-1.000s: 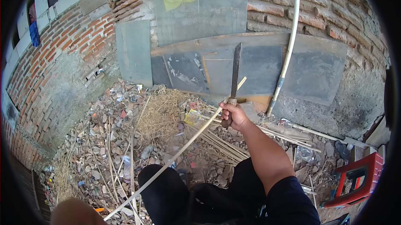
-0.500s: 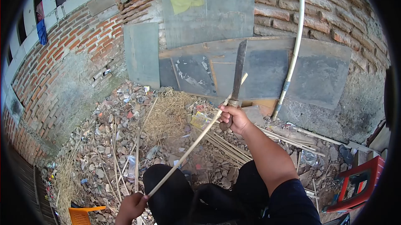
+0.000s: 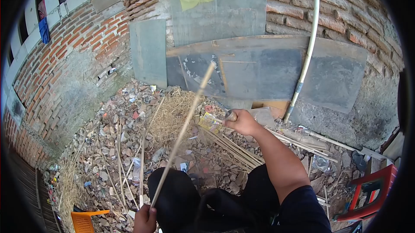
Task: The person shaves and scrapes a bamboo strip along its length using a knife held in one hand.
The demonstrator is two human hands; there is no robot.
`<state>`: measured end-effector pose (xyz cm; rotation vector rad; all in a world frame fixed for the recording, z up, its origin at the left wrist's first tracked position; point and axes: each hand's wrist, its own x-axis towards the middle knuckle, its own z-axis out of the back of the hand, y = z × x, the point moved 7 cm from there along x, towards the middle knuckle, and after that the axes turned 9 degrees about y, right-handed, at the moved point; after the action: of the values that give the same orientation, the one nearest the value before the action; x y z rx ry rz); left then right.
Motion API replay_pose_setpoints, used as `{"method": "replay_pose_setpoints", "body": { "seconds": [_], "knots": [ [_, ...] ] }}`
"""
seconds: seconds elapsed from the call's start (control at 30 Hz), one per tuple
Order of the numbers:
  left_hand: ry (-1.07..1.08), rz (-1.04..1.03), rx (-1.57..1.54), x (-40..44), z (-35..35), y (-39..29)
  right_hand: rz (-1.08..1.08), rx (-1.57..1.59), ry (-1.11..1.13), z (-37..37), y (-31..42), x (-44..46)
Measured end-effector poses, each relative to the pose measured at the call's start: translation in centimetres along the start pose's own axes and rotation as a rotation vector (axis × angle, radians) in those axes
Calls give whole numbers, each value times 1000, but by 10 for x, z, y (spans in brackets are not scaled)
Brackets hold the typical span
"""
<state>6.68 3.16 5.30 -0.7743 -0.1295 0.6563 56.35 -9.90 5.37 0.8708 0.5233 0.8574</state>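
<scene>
My left hand (image 3: 145, 220), low in the head view, is closed around the lower end of a thin pale bamboo strip (image 3: 181, 135). The strip slants up and away, and its far end stands free in front of the dark boards. My right hand (image 3: 243, 122) grips a machete by its worn handle (image 3: 231, 115). The machete's blade is seen nearly end-on and mostly hidden beyond the fist. Strip and right hand are apart. Below the right hand, a bundle of cut strips (image 3: 235, 150) lies on the rubble.
Rubble (image 3: 108, 163) with dry shavings (image 3: 173, 112) covers the ground. Long strips (image 3: 119, 163) lie at left. A red plastic stool (image 3: 367, 194) stands at right, an orange plastic piece (image 3: 84, 222) at lower left. Boards (image 3: 276, 73) and a white pipe (image 3: 309, 51) lean on the brick wall.
The machete has swung down from upright, and its blade now points away. My right hand no longer touches the strip, whose far end has swung left and up.
</scene>
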Motion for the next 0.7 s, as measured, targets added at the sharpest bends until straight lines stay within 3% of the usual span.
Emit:
{"method": "replay_pose_setpoints", "body": {
  "seconds": [0.27,0.47,0.6,0.7],
  "knots": [
    [-80,-20,184,4,1,-9,167,-551,202,-38,36,-11],
    [-135,17,238,-2,-7,-22,119,-574,264,-44,28,-8],
    [65,146,339,0,-13,14,82,-545,262,-37,22,-8],
    [146,145,246,3,-13,19,139,-532,314,-45,32,-13]
  ]
}}
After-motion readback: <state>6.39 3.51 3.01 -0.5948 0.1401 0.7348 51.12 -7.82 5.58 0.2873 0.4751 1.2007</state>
